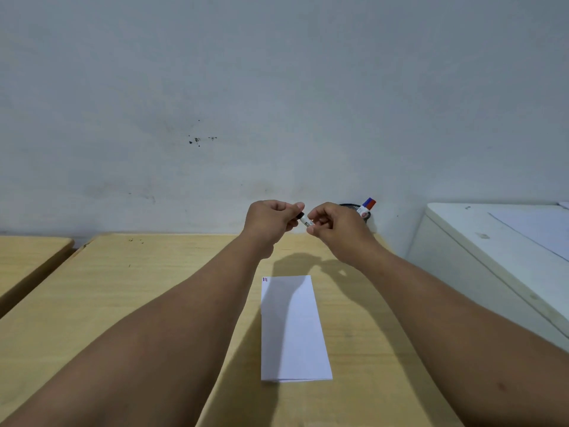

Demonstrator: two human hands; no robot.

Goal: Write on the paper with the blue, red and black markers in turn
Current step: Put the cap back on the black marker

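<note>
A folded white paper (294, 329) lies on the wooden table (147, 291), with small blue, red and dark marks at its top left corner. Above the table's far edge I hold the black marker (304, 220) between both hands. My left hand (271, 223) pinches its black cap end. My right hand (334, 228) grips the white barrel; most of the barrel is hidden by my fingers. The blue marker (368, 202) and red marker (372, 205) stand in a black mesh holder (354, 208) behind my right hand.
A plain wall rises right behind the table. A second wooden table (27, 260) stands at the left across a narrow gap. A white cabinet (492, 241) with a sheet on top stands at the right.
</note>
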